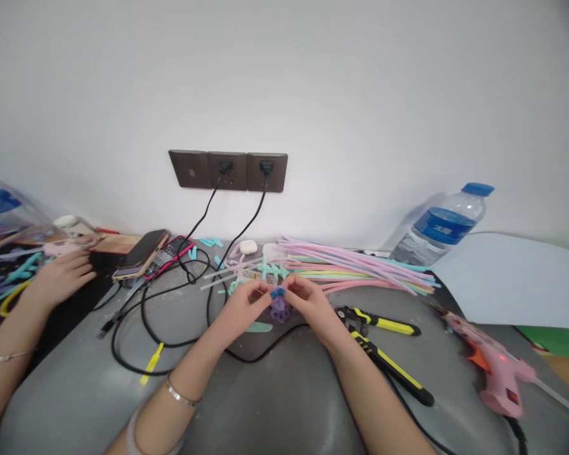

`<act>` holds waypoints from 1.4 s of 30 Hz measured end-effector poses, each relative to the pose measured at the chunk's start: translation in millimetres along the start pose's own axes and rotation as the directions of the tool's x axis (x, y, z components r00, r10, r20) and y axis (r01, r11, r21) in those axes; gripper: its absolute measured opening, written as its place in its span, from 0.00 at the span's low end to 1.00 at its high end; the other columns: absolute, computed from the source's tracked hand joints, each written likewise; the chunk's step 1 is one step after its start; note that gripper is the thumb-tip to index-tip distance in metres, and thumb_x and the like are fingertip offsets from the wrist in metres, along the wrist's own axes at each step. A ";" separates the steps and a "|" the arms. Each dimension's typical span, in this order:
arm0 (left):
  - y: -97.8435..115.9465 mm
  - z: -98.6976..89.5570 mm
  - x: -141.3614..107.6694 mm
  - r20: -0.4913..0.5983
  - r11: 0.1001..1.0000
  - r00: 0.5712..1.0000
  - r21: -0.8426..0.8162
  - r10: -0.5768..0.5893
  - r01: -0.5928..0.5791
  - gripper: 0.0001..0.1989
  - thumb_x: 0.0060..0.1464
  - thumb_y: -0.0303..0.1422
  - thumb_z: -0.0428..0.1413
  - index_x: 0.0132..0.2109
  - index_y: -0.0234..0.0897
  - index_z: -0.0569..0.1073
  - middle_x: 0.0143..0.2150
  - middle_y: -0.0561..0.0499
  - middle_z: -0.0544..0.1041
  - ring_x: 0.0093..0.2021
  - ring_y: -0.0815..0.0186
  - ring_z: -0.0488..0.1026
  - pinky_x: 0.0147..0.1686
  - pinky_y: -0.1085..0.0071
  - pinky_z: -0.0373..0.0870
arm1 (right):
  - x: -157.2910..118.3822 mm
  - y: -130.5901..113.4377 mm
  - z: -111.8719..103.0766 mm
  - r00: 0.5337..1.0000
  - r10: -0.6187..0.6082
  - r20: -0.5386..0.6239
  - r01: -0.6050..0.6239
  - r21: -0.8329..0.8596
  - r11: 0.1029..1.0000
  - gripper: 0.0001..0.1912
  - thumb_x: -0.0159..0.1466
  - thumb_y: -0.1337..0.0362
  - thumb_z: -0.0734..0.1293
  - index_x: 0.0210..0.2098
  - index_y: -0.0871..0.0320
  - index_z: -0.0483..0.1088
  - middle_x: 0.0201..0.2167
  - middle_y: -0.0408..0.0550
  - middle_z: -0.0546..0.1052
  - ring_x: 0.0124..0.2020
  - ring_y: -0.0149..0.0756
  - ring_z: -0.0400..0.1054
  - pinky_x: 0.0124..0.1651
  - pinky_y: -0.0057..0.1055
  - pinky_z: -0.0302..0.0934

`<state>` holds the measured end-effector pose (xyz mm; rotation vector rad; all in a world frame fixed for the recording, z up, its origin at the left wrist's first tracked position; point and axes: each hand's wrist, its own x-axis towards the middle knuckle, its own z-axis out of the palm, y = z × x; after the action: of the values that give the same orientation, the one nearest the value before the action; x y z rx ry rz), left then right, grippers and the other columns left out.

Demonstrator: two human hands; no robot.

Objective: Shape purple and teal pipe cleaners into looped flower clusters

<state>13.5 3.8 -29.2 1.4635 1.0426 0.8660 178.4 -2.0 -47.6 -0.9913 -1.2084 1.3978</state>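
Observation:
Between my two hands is a small purple figure [280,309] that looks made of fuzzy pipe cleaner, with a blue bow-like piece [277,292] near its top. My left hand [244,308] pinches it from the left with thumb and forefinger. From the right, my right hand [313,308] pinches it at the same height. My fingertips partly cover the blue piece. A pale green strip [258,327] lies beside my left hand. Behind my hands are mint-green twisted pieces [271,270], and a bundle of pastel pipe cleaners [355,265] stretches to the right.
Yellow-black pliers [389,363] lie right of my right arm, and a pink glue gun [497,373] farther right. A water bottle [448,221] leans by the wall. Black cables [145,309] loop at left near phones [142,253]. At far left is another person's hand [66,278].

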 end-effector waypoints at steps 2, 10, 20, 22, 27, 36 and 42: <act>-1.8 -1.7 0.7 0.025 0.991 0.996 0.107 0.080 -0.083 0.09 0.51 0.35 0.56 0.29 0.34 0.73 0.26 0.52 0.71 0.28 0.68 0.66 0.28 0.74 0.63 | 1.1 2.1 -1.4 0.999 -0.028 0.020 0.029 -0.063 0.998 0.16 0.54 0.52 0.72 0.27 0.57 0.68 0.22 0.40 0.67 0.24 0.30 0.59 0.29 0.28 0.54; 0.8 -3.8 -1.1 -0.027 0.938 0.985 0.311 0.170 -0.153 0.03 0.47 0.28 0.56 0.28 0.35 0.74 0.26 0.53 0.73 0.27 0.68 0.65 0.26 0.75 0.60 | 2.3 7.2 1.0 1.000 -0.001 -0.003 0.001 -0.125 0.992 0.10 0.53 0.61 0.69 0.24 0.57 0.65 0.21 0.38 0.64 0.23 0.28 0.56 0.27 0.27 0.52; 2.0 -5.5 -3.9 0.090 0.943 0.986 0.293 0.139 -0.160 0.05 0.49 0.27 0.52 0.27 0.36 0.72 0.23 0.55 0.67 0.25 0.70 0.61 0.24 0.76 0.55 | 0.4 6.9 -1.2 0.999 -0.003 0.052 0.011 -0.148 0.989 0.09 0.55 0.61 0.69 0.25 0.58 0.66 0.21 0.38 0.65 0.23 0.28 0.57 0.28 0.26 0.53; 3.2 -3.8 -3.6 0.043 0.953 0.988 0.262 0.149 -0.155 0.04 0.49 0.28 0.52 0.28 0.36 0.71 0.24 0.55 0.67 0.25 0.70 0.60 0.25 0.75 0.55 | 0.1 4.2 0.7 0.999 0.009 0.033 -0.005 -0.108 0.994 0.11 0.55 0.58 0.70 0.26 0.57 0.66 0.21 0.38 0.65 0.22 0.28 0.57 0.27 0.26 0.53; 3.8 3.8 -2.7 -0.069 0.996 0.994 0.012 0.090 -0.089 0.07 0.50 0.34 0.56 0.29 0.35 0.70 0.24 0.56 0.64 0.25 0.71 0.59 0.25 0.76 0.56 | -0.6 -1.5 5.7 1.000 0.003 -0.019 -0.002 0.033 0.999 0.16 0.54 0.53 0.72 0.26 0.56 0.65 0.19 0.38 0.66 0.21 0.29 0.58 0.26 0.26 0.54; 4.3 14.2 -3.9 -0.026 0.888 0.980 -0.430 -0.195 0.166 0.15 0.44 0.42 0.62 0.31 0.35 0.70 0.24 0.57 0.63 0.21 0.75 0.56 0.21 0.78 0.53 | -0.4 -0.5 6.1 0.997 -0.002 -0.074 0.010 0.118 0.993 0.16 0.54 0.51 0.73 0.27 0.57 0.68 0.20 0.39 0.67 0.21 0.29 0.60 0.26 0.27 0.56; 1.0 0.5 -0.4 -0.049 0.996 0.996 0.034 0.080 -0.079 0.06 0.49 0.34 0.58 0.31 0.35 0.72 0.27 0.54 0.69 0.28 0.70 0.64 0.26 0.76 0.59 | 1.8 -0.3 -0.1 0.999 -0.014 -0.048 0.014 0.006 1.000 0.17 0.52 0.52 0.74 0.25 0.58 0.69 0.19 0.39 0.68 0.21 0.29 0.59 0.25 0.27 0.54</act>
<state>13.9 3.3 -28.2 1.5252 1.0457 0.9513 178.3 -0.2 -47.3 -1.0045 -1.1726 1.3584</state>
